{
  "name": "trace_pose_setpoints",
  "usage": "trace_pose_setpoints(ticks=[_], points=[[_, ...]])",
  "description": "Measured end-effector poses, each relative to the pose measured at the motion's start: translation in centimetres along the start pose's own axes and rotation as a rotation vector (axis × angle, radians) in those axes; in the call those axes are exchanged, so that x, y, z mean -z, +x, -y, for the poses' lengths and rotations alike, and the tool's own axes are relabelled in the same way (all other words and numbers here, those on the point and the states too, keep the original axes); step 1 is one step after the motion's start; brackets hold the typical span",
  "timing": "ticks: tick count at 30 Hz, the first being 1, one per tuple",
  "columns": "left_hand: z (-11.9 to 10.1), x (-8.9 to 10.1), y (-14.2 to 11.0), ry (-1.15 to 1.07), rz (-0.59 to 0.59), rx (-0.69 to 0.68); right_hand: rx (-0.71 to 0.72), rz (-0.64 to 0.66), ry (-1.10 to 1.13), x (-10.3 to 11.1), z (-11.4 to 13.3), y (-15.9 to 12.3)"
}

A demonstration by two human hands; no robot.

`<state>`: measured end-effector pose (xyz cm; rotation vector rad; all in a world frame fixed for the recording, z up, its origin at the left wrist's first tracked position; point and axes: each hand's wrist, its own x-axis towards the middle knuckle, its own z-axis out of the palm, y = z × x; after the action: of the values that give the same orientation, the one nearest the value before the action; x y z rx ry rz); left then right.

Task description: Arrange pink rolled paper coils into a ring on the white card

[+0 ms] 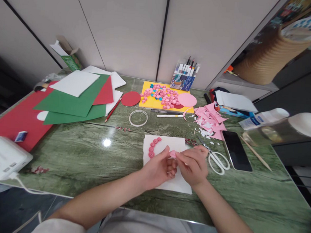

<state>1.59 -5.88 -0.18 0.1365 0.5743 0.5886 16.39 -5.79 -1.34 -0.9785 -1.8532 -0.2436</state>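
Observation:
My left hand and my right hand meet above a white paper sheet. Between their fingertips is a small pink paper piece, pinched from both sides; its exact shape is partly hidden. On the sheet's left part, several pink paper rolls form a curved row. White-handled scissors lie just right of my right hand, their blades partly covered. Behind the sheet, many pink, blue and yellow paper pieces are heaped on yellow paper.
Pink scraps and white snippets lie behind the scissors. A phone, a wooden stick and a bottle stand or lie rightward. Leftward are green sheets, a red pencil, a ring and a white charger.

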Motion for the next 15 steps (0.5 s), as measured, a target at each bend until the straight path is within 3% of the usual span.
trace_pose_setpoints(ticks=[4, 6, 10, 15], points=[[-1.0, 0.0, -0.3, 0.319, -0.124, -0.48, -0.265, 0.028, 0.132, -0.2, 0.7, 0.4], [-1.6, 0.1, -0.4, 0.51, -0.167, -0.644, -0.403, 0.068, 0.189, -0.1, 0.9, 0.6], [-2.1, 0.6, -0.1, 0.643, -0.224, -0.688, -0.543, 0.194, 0.233, 0.1, 1.0, 1.1], [-1.8, 0.8, 0.8, 0.529, -0.256, -0.609, -0.548, 0.268, 0.207, 0.2, 0.5, 1.3]])
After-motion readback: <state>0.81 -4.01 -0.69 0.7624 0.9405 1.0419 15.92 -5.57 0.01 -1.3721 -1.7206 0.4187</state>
